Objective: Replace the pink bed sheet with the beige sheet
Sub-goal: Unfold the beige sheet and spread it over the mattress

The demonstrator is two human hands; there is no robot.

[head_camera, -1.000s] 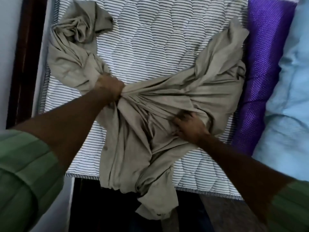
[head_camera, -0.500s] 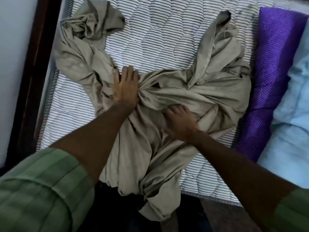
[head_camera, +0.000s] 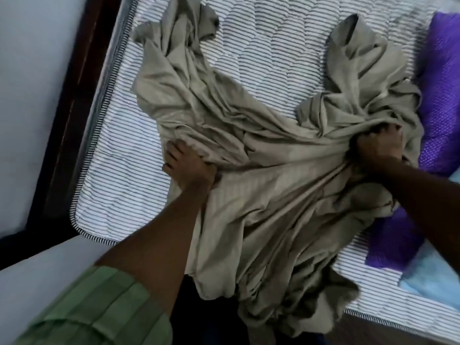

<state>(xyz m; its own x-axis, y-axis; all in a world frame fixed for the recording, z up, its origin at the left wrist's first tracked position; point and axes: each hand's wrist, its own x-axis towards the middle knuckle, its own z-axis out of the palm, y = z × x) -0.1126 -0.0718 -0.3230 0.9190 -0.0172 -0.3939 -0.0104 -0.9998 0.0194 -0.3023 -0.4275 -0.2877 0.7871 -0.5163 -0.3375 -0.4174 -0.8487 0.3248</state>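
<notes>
Crumpled beige sheet (head_camera: 268, 200) on striped mattress (head_camera: 119, 175), left hand (head_camera: 189, 168) and right hand (head_camera: 378, 145) each gripping bunched folds (purple cloth (head_camera: 440, 100) alongside)

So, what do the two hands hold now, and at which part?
Both hold the beige sheet. The left hand grips bunched folds near its left-middle; the right hand grips a bunch by its right side.
</notes>
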